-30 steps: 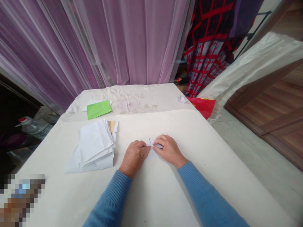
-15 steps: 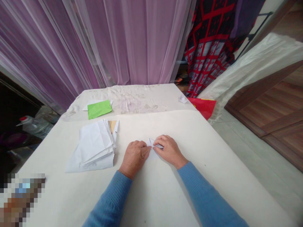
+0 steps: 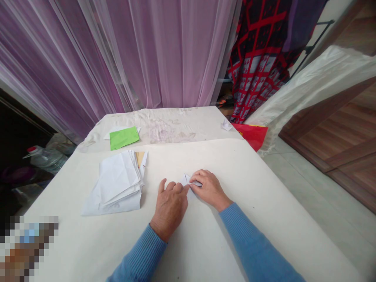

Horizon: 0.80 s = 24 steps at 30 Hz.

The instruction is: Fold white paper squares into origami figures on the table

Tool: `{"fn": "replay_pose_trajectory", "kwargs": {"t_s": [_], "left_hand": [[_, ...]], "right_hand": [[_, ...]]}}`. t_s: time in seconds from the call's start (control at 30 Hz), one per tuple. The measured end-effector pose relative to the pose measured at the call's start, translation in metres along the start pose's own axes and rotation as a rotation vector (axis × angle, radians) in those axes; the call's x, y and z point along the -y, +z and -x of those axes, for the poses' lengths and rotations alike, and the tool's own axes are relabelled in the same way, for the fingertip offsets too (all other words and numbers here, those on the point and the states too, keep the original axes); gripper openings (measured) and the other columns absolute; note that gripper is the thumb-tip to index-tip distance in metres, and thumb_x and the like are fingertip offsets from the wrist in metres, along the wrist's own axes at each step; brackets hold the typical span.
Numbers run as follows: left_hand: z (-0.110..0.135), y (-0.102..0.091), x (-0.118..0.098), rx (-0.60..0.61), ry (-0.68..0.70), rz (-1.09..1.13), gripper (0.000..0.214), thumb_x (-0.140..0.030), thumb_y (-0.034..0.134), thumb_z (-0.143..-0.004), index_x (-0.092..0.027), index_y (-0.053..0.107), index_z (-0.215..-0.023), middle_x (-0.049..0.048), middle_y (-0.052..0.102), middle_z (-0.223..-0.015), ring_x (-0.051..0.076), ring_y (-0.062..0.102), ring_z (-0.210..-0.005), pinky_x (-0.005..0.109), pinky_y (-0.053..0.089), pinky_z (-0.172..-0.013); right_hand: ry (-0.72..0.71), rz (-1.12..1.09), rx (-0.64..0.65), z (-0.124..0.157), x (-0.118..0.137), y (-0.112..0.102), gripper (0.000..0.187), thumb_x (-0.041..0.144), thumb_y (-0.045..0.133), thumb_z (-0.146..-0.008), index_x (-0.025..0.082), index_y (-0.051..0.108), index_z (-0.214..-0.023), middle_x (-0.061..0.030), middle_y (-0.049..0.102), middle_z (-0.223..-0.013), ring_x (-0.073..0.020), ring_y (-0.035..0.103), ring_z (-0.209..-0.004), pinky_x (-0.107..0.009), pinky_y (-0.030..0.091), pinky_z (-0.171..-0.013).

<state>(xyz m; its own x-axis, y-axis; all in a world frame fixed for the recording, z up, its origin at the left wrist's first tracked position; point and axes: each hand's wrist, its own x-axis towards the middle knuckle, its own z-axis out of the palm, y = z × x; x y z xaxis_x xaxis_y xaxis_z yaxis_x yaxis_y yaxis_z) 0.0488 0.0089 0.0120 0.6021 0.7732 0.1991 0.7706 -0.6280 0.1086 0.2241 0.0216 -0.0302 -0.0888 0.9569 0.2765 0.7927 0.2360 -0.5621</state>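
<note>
A small folded piece of white paper (image 3: 186,178) lies on the white-covered table between my hands, a dark line running along its upper part. My right hand (image 3: 209,188) pinches the paper's right side between thumb and fingers. From the left, my left hand (image 3: 172,203) touches the paper with its index fingertip, the other fingers spread and its little finger raised. Much of the paper's lower part is hidden beneath my fingers.
Left of my hands lies a stack of white paper sheets (image 3: 119,176). A green paper (image 3: 124,138) sits beyond it. At the far right stands a small folded white paper (image 3: 226,125), near a red bag (image 3: 253,135) past the table edge.
My left hand has gone from pinching the paper to touching it with the index fingertip, its fingers spreading and its wrist turning. My right hand keeps its grip.
</note>
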Motion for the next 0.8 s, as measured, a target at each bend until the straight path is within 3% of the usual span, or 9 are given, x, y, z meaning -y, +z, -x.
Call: {"fn": "replay_pose_trajectory", "kwargs": {"t_s": [0.2, 0.37, 0.47, 0.7, 0.8], "left_hand": [[0.001, 0.006, -0.001, -0.025, -0.004, 0.012, 0.027, -0.014, 0.057, -0.082, -0.026, 0.067, -0.105, 0.004, 0.067, -0.087, 0.023, 0.06, -0.088, 0.054, 0.029, -0.103], [0.004, 0.01, 0.002, -0.016, 0.013, 0.009, 0.028, -0.033, 0.064, -0.085, -0.025, 0.064, -0.112, 0.005, 0.067, -0.097, 0.025, 0.059, -0.095, 0.055, 0.029, -0.103], [0.002, 0.011, 0.003, 0.003, 0.001, 0.0, 0.026, -0.032, 0.066, -0.084, -0.025, 0.065, -0.11, 0.0042, 0.067, -0.096, 0.024, 0.059, -0.096, 0.055, 0.03, -0.103], [0.001, 0.013, 0.003, -0.019, 0.041, -0.077, 0.023, -0.03, 0.065, -0.085, -0.024, 0.064, -0.107, 0.0038, 0.066, -0.094, 0.023, 0.058, -0.092, 0.055, 0.03, -0.104], [0.001, 0.013, 0.007, -0.036, 0.106, -0.139, 0.022, -0.03, 0.064, -0.086, -0.024, 0.063, -0.107, 0.0033, 0.066, -0.092, 0.023, 0.058, -0.091, 0.055, 0.03, -0.106]], "right_hand": [[-0.02, -0.016, -0.006, 0.0, -0.003, 0.001, 0.012, 0.015, 0.067, -0.074, 0.025, 0.071, -0.079, -0.0004, 0.067, -0.087, -0.0174, 0.059, -0.086, -0.031, 0.043, -0.08], [-0.038, -0.038, 0.005, 0.0, -0.005, 0.0, 0.015, 0.013, 0.061, -0.076, 0.025, 0.07, -0.08, -0.0011, 0.068, -0.087, -0.0174, 0.059, -0.085, -0.031, 0.044, -0.081], [-0.041, -0.048, 0.012, 0.0, -0.004, -0.003, 0.02, 0.01, 0.054, -0.079, 0.024, 0.068, -0.082, -0.0015, 0.068, -0.087, -0.0171, 0.06, -0.087, -0.03, 0.043, -0.082], [0.189, 0.093, 0.036, 0.002, 0.011, -0.01, 0.02, 0.013, 0.054, -0.077, 0.024, 0.06, -0.091, 0.0008, 0.066, -0.081, -0.0168, 0.06, -0.078, -0.026, 0.04, -0.069], [0.209, 0.159, 0.05, 0.001, 0.019, -0.007, 0.019, 0.013, 0.055, -0.077, 0.024, 0.06, -0.092, -0.0001, 0.066, -0.083, -0.0182, 0.061, -0.082, -0.027, 0.038, -0.069]]}}
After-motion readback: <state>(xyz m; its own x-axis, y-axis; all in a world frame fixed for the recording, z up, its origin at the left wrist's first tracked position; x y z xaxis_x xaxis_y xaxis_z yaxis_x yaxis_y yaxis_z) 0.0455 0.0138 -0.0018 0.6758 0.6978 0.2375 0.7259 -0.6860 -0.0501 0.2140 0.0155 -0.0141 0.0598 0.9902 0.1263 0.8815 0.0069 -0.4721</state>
